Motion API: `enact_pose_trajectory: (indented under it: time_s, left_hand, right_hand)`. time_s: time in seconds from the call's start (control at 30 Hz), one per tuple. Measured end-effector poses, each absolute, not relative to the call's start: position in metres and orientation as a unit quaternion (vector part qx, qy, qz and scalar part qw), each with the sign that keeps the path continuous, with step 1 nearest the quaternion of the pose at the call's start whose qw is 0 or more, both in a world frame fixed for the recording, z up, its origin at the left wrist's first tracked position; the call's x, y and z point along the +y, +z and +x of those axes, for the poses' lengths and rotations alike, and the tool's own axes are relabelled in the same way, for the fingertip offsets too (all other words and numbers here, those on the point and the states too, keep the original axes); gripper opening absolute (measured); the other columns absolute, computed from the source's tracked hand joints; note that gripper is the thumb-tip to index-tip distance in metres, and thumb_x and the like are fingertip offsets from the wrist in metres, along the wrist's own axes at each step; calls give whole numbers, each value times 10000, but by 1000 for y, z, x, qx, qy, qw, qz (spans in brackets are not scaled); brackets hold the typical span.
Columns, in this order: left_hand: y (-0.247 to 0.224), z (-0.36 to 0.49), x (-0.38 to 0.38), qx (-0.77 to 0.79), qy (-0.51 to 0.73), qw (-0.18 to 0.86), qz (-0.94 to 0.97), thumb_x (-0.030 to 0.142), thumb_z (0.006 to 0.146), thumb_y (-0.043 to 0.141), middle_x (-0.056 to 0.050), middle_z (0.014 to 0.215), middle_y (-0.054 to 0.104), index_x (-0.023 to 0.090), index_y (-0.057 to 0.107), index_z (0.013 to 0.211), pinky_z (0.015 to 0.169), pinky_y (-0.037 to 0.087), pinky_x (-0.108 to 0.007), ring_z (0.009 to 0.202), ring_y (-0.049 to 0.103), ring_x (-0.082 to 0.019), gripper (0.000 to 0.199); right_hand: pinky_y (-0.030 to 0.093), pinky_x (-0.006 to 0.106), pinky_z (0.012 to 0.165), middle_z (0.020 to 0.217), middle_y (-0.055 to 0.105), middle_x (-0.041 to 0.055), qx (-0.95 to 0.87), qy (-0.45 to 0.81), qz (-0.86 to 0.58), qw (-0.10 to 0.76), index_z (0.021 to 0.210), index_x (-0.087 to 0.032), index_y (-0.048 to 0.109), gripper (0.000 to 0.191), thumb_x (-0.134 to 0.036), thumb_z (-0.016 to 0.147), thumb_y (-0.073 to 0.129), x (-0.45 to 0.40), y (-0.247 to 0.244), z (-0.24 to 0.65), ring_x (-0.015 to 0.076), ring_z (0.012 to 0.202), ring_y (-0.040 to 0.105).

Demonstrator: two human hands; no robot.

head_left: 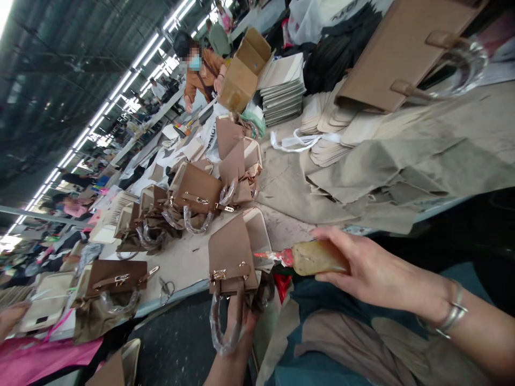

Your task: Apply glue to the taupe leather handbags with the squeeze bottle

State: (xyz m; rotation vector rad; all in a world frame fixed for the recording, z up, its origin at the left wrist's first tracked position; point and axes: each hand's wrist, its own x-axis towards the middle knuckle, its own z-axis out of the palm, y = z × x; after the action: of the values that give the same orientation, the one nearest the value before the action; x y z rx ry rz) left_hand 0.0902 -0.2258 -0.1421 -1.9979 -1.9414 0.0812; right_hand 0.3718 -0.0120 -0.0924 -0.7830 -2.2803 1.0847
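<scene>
A yellowish glue bottle (pixel 317 258) with a red, pointed nozzle lies in my right hand (pixel 362 265), whose fingers wrap round its base. The nozzle tip points left, at the side edge of a taupe handbag (pixel 231 249). This bag has a metal clasp and a plastic-wrapped handle that hangs down, and its pale inner panel shows at the right. My left hand (pixel 243 316) is beneath the bag, behind the handle, at its lower edge; its fingers are mostly hidden by the bag.
More brown handbags (pixel 197 187) crowd the worktable (pixel 181 271) to the left. Stacked pale panels (pixel 284 94), a cardboard box (pixel 245 72) and grey-brown cloth (pixel 370 166) lie farther back. A large bag (pixel 406 48) stands top right. A masked person (pixel 205 69) works across the table; scissors (pixel 166 287) lie near its edge.
</scene>
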Motion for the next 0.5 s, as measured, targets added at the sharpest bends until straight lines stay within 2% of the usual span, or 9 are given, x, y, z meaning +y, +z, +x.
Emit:
enact_pose_trajectory:
  time_s: [0.07, 0.17, 0.2, 0.3, 0.4, 0.5]
  left_hand:
    - [-139, 92, -224, -679, 50, 188, -708, 7, 832, 511, -80, 1306, 597, 376, 302, 1420, 1136, 130, -585, 1244, 503, -285, 725]
    - [-135, 95, -223, -670, 67, 203, -711, -22, 823, 503, -84, 1289, 610, 376, 258, 1431, 1137, 136, -588, 1205, 544, -278, 766]
    - [-134, 96, -222, -666, 69, 207, -713, -23, 823, 507, -81, 1279, 617, 383, 260, 1429, 1135, 135, -596, 1190, 557, -277, 771]
    - [-134, 97, -221, -658, 61, 228, -715, 25, 835, 552, -82, 1257, 633, 392, 286, 1419, 1133, 153, -604, 1170, 574, -277, 740]
    - [-136, 96, -220, -664, 46, 225, -712, 55, 839, 574, -78, 1296, 605, 412, 323, 1399, 1129, 179, -604, 1197, 551, -283, 710]
    - [-139, 97, -218, -675, 35, 210, -706, 64, 849, 561, -77, 1344, 566, 400, 325, 1400, 1125, 188, -602, 1238, 510, -291, 688]
  right_hand:
    - [529, 286, 676, 945, 625, 30, -818, 413, -319, 241, 1154, -221, 473, 482, -259, 734, 707, -10, -94, 374, 189, 790, 634]
    - [524, 325, 802, 1039, 600, 41, -804, 439, -316, 248, 1039, -234, 499, 385, -232, 708, 694, -3, -98, 380, 213, 917, 615]
    - [530, 317, 791, 1035, 601, 36, -788, 468, -315, 246, 1031, -241, 501, 363, -217, 712, 672, -1, -100, 382, 210, 914, 616]
    - [538, 251, 585, 914, 630, 8, -706, 593, -304, 238, 1054, -267, 492, 362, -193, 720, 610, 2, -105, 385, 187, 760, 637]
    - [552, 253, 606, 955, 659, 18, -628, 663, -283, 294, 1041, -279, 530, 338, -208, 725, 626, 3, -109, 385, 212, 810, 657]
    - [563, 270, 620, 1003, 677, 39, -568, 688, -275, 358, 1062, -290, 559, 249, -234, 819, 570, 4, -117, 382, 220, 816, 676]
